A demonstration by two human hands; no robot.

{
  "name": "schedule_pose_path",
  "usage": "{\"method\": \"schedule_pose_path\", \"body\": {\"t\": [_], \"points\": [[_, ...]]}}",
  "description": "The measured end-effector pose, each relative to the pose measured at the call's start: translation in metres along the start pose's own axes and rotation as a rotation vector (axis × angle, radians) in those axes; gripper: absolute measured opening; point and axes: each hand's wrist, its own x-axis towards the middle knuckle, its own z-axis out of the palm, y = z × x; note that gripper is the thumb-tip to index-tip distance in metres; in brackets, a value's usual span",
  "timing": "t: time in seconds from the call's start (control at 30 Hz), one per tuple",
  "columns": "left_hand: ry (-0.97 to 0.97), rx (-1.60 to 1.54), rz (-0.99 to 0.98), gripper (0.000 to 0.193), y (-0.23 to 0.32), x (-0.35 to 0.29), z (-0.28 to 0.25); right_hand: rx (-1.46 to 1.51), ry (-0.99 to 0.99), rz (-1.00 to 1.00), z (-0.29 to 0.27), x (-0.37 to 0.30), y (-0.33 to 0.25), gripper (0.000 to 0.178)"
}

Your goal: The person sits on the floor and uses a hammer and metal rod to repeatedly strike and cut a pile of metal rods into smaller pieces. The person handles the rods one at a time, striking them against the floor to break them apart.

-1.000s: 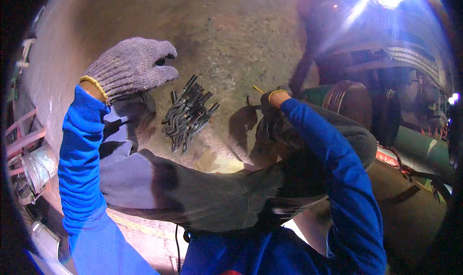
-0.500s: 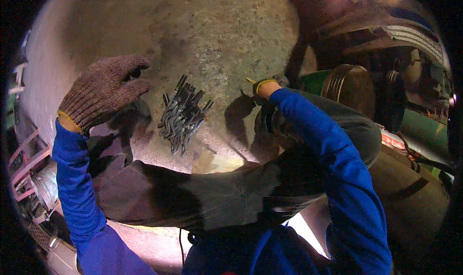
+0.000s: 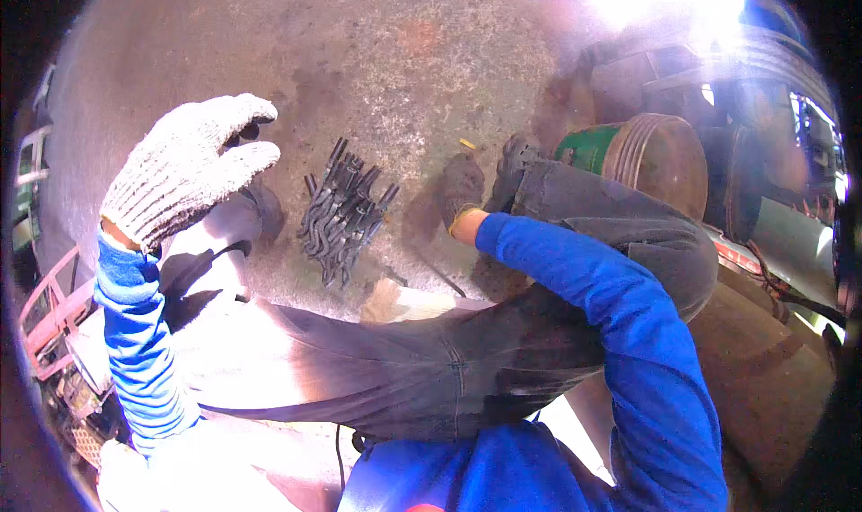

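Note:
My left hand, in a knit work glove, hovers at the left with its fingers stretched forward and thumb apart. It holds nothing that I can see. To its right, on the floor, lies a pile of dark metal rods with wavy lower ends. My right hand, also gloved and in shadow, is low over the floor right of the pile, beside my right shoe. Its fingers are too dark to make out. Just beyond it lies a small yellow stick.
A green and brown bucket-like cylinder lies on its side by my right knee. A thin dark rod and a pale flat piece are near my legs. Pink metal framing stands at far left. White glare fills the upper right.
My right hand has shifted left and nearer to me, away from the yellow stick. Bright light now falls over the scene. My left hand has barely moved.

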Motion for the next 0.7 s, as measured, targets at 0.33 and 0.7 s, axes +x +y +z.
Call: {"method": "schedule_pose_path", "body": {"t": [0.33,0.7], "points": [[0.003,-0.016,-0.017,0.042,-0.016,0.0,0.005,0.364,-0.012,0.272,-0.093,-0.017,-0.034,0.023],[0.091,0.032,0.088,0.042,-0.027,-0.001,0.018,0.722,0.385,0.751,-0.2,-0.018,-0.055,0.024]]}}
